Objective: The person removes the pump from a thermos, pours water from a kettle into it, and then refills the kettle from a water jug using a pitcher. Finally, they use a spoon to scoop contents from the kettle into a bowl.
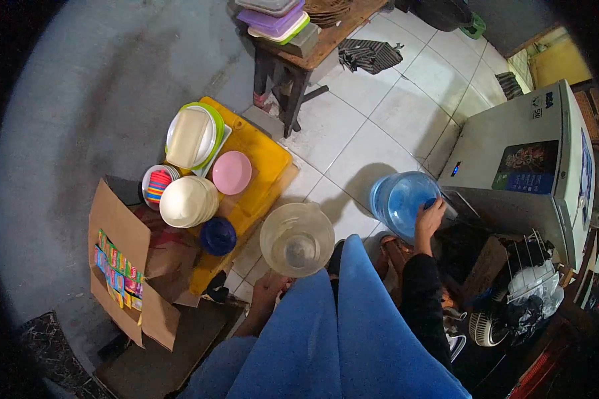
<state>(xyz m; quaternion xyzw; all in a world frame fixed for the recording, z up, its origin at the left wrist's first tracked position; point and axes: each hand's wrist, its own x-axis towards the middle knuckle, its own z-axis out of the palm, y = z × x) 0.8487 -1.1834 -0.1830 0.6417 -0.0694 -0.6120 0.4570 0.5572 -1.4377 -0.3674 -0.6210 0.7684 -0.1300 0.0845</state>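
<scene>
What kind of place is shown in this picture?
Probably a home kitchen or storage corner: a tiled floor, a water dispenser beside a blue water jug, and stacked plastic plates and bowls.

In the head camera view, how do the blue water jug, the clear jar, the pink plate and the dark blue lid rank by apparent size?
1. Clear jar and blue water jug: look about alike; the jar sits nearer the camera, so unsure.
2. Pink plate.
3. Dark blue lid.
</scene>
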